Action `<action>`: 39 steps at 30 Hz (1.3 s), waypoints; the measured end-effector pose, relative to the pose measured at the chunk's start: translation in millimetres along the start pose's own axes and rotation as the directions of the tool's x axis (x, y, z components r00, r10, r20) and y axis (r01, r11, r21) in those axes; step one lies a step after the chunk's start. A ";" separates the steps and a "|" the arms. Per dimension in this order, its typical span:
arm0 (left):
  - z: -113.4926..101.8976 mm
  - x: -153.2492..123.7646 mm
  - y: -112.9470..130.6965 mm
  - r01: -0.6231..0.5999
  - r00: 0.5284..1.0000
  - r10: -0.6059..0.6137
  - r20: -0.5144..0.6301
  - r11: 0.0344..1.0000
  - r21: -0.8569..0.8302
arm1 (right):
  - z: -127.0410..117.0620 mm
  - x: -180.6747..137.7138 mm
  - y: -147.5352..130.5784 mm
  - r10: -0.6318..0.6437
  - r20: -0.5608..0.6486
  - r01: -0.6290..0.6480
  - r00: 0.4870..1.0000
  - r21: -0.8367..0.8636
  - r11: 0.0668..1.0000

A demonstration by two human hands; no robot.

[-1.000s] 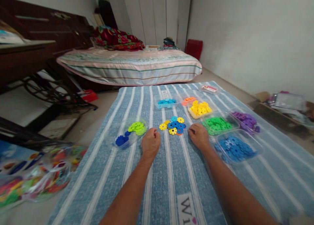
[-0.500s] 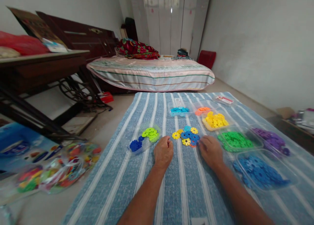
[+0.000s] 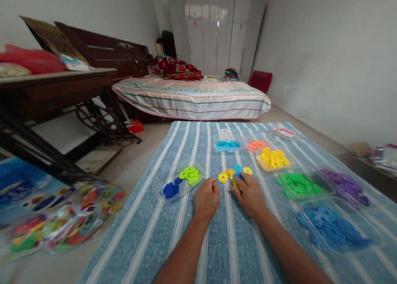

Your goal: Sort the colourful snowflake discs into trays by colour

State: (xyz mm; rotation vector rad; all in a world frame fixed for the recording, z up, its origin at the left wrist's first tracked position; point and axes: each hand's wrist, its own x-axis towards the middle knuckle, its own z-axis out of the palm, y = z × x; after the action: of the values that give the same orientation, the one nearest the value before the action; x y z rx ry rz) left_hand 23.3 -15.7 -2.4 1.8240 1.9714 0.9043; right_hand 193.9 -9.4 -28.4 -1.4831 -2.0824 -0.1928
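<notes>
My left hand (image 3: 207, 199) rests on the blue striped mat (image 3: 217, 251) with its fingers curled into a loose fist; nothing shows in it. My right hand (image 3: 249, 193) lies just right of it, fingers stretched forward over a joined cluster of yellow and blue toothed plastic discs (image 3: 231, 174), covering its near right part. A clear tray holding lime green and dark blue discs (image 3: 182, 180) sits just left of my left hand.
Clear trays of sorted discs ring the cluster: light blue (image 3: 227, 145), orange (image 3: 257, 144), yellow (image 3: 273, 158), green (image 3: 298, 184), purple (image 3: 345, 184), blue (image 3: 333, 228). Bags of mixed pieces (image 3: 62, 218) lie at left. A dark table (image 3: 46, 94) and a bed (image 3: 192, 96) stand beyond.
My right hand has slid left and forward from beside the disc cluster onto it. My left hand has stayed in place. The view has risen slightly.
</notes>
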 end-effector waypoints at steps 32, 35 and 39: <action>-2.1 2.5 -0.2 -0.002 1.000 0.002 0.004 0.999 -0.047 | -17.3 -29.5 36.9 0.199 -0.008 -0.190 0.980 0.260 0.947; -2.3 2.4 -0.2 -0.016 1.000 0.015 -0.005 0.999 -0.048 | -20.5 -27.7 34.5 0.198 -0.062 -0.168 0.978 0.325 0.931; -2.1 2.9 -0.3 -0.016 1.000 0.016 -0.005 0.999 -0.039 | -39.0 -23.9 26.0 0.186 -0.191 -0.112 0.964 0.343 0.933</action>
State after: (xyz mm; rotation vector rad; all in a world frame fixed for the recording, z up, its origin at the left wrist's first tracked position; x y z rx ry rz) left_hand 21.3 -13.3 -0.4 1.8208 1.9309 0.9465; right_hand 236.9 -36.0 -13.9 -1.3415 -1.7179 0.0490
